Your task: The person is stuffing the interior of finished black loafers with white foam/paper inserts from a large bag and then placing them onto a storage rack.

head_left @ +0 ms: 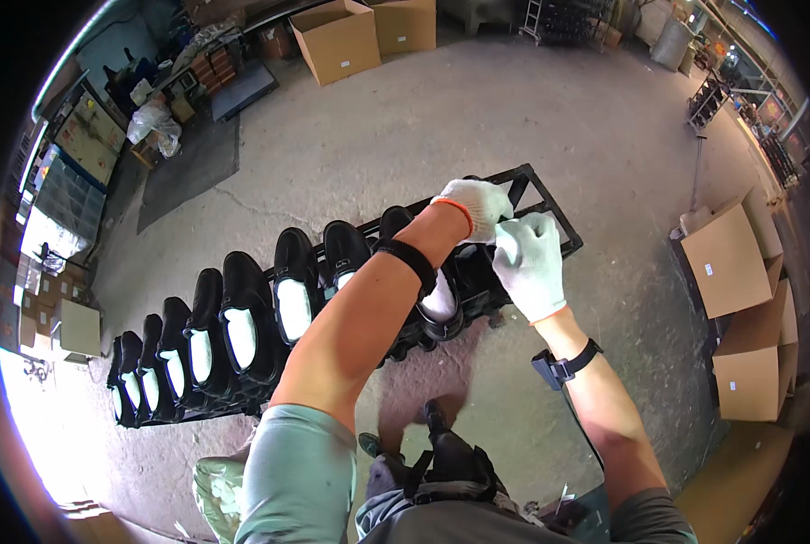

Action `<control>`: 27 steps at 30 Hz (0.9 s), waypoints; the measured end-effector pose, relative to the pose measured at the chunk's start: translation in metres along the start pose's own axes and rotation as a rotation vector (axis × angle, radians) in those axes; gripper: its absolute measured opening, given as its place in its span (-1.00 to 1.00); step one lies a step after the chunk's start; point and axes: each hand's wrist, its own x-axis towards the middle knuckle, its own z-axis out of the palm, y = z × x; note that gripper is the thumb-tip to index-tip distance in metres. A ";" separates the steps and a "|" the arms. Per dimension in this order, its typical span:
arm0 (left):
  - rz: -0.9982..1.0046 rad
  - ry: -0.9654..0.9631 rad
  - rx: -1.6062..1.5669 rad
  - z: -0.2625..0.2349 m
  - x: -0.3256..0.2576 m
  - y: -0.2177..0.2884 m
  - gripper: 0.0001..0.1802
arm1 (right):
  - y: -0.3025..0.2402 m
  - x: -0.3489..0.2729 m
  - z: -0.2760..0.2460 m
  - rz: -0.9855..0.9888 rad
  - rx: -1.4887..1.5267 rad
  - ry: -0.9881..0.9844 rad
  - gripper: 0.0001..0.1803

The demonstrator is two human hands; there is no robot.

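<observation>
A long black metal rack (553, 206) stands before me, carrying a row of black slip-on shoes (294, 258) with white linings or inserts showing. White knitted gloves with orange cuffs cover both hands. Over the rack's right end, my left hand (479, 207) is closed, its fingertips turned toward the other hand. Close beside it, my right hand (530, 258) is also closed, with its fingers curled. A small dark bit shows between the hands, too little to name. Below my left forearm, one black shoe (443, 317) is partly covered by it.
Open cardboard boxes (339, 45) stand at the far side, and more cardboard boxes (731, 263) are at the right. A dark platform (243, 89) lies at the far left near a plastic bag (155, 127). A wheeled rack (708, 102) is at the far right.
</observation>
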 end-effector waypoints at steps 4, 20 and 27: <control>0.010 0.158 -0.062 0.003 -0.004 -0.003 -0.72 | -0.009 0.018 -0.014 0.046 -0.223 -0.223 -0.68; -0.211 0.049 -0.081 -0.009 -0.003 -0.007 -0.64 | 0.036 0.058 -0.004 -0.070 -0.020 -0.544 -0.74; -0.297 -0.026 -0.110 0.002 -0.016 -0.007 -0.62 | 0.024 0.064 -0.005 0.045 -0.097 -0.786 -0.62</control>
